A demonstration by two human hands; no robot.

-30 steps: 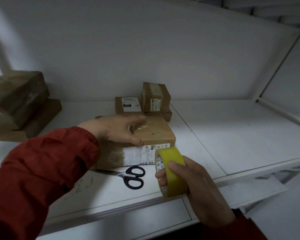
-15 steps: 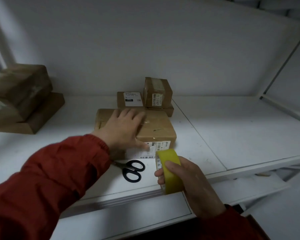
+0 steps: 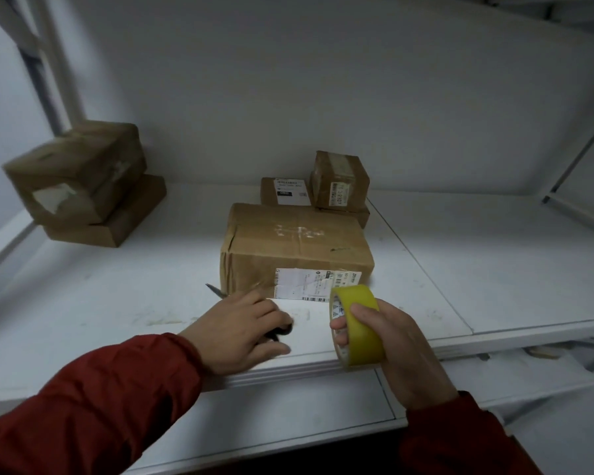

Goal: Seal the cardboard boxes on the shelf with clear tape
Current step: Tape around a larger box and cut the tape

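Head view. The left hand [image 3: 244, 332] lies on the shelf [image 3: 460, 269] over the black handles of the scissors [image 3: 282, 329] (a blade tip pokes out on its far left side). Its fingers bend down over them, but I cannot tell whether they grip. The right hand [image 3: 402, 347] wraps thumb and fingers round the yellow tape roll [image 3: 360, 334], held on edge at the shelf's front. The large cardboard box [image 3: 299, 248] stands just behind both hands, with its label facing me.

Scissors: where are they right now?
Head view: scissors on the shelf before the large box, mostly under the left hand; only a blade tip and handle show.
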